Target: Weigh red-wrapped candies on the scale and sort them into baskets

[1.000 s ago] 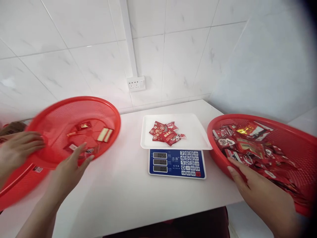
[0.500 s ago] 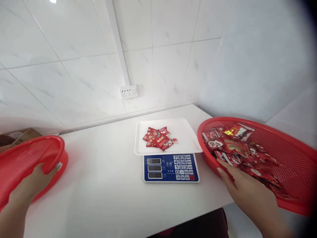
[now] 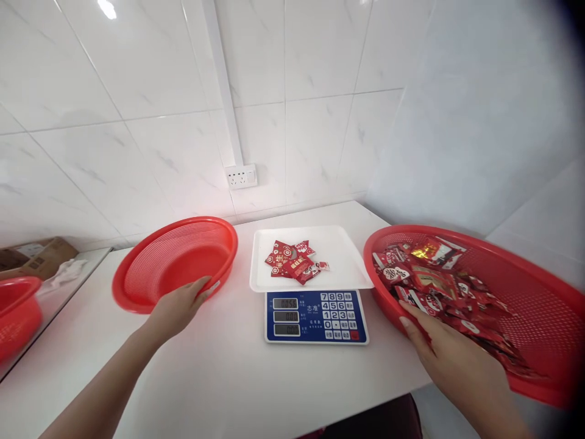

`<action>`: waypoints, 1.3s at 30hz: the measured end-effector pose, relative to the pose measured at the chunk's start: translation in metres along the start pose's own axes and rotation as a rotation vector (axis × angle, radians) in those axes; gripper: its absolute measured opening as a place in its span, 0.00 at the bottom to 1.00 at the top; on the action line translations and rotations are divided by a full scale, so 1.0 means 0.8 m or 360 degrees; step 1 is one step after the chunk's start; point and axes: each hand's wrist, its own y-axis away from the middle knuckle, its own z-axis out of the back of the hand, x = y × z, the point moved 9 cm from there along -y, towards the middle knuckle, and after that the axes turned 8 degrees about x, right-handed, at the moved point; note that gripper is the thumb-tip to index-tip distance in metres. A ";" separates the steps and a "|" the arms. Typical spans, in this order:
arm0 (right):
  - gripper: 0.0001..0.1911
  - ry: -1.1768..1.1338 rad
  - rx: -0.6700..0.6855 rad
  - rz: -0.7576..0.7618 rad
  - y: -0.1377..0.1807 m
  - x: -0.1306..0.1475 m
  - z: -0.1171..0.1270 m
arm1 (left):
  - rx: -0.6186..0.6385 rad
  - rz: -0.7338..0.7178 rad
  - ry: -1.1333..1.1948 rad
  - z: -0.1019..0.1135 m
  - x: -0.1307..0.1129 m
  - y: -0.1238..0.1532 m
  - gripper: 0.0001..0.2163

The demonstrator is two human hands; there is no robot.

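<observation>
My left hand (image 3: 179,305) grips the near rim of an empty red mesh basket (image 3: 150,281) that sits on the white table left of the scale. My right hand (image 3: 450,353) holds the near rim of a larger red basket (image 3: 539,317) full of red snack packets (image 3: 439,280), tilted at the table's right edge. Between them stands a blue digital scale (image 3: 316,315) with a white tray (image 3: 347,256) on top, and a few red packets (image 3: 292,262) lie on the tray.
The white table (image 3: 219,372) meets tiled walls at the back and right, with a wall socket (image 3: 241,177) above it. Another red basket (image 3: 16,314) sits at far left on a lower surface, with cardboard boxes (image 3: 39,253) behind it.
The left hand carried an empty red basket from the far left and set it beside the scale. The basket with a few packets seen earlier is gone from the table. The right hand stayed put.
</observation>
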 end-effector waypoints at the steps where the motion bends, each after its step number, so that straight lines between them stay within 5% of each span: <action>1: 0.23 -0.0001 -0.0003 0.0010 0.000 0.000 0.000 | 0.0052 -0.0059 0.0016 -0.002 -0.017 -0.005 0.22; 5: 0.23 -0.0029 -0.0010 0.0013 -0.003 -0.001 0.000 | -0.0035 -0.0347 0.0136 0.011 -0.096 -0.030 0.24; 9: 0.23 -0.0022 0.0058 -0.0026 -0.005 -0.002 -0.003 | 0.0131 -0.0596 0.0166 -0.001 -0.175 -0.075 0.21; 15: 0.24 0.0011 0.0081 -0.0049 -0.005 -0.001 -0.004 | 0.0569 -0.0710 0.0071 -0.029 -0.220 -0.142 0.36; 19: 0.24 0.0024 0.0098 -0.0056 -0.005 -0.001 -0.003 | 0.0609 -0.0675 0.0057 -0.033 -0.221 -0.157 0.31; 27: 0.24 0.0034 0.0061 -0.0031 -0.005 0.002 -0.001 | 0.0151 -0.0488 0.0287 0.022 -0.180 -0.151 0.17; 35: 0.24 0.0026 0.0065 -0.0033 -0.005 0.000 -0.003 | -0.0170 -0.0044 0.0092 0.096 -0.073 -0.137 0.26; 39: 0.24 0.0025 0.0057 -0.0012 -0.005 0.003 -0.001 | -0.0177 -0.0130 -0.0092 0.080 -0.095 -0.134 0.31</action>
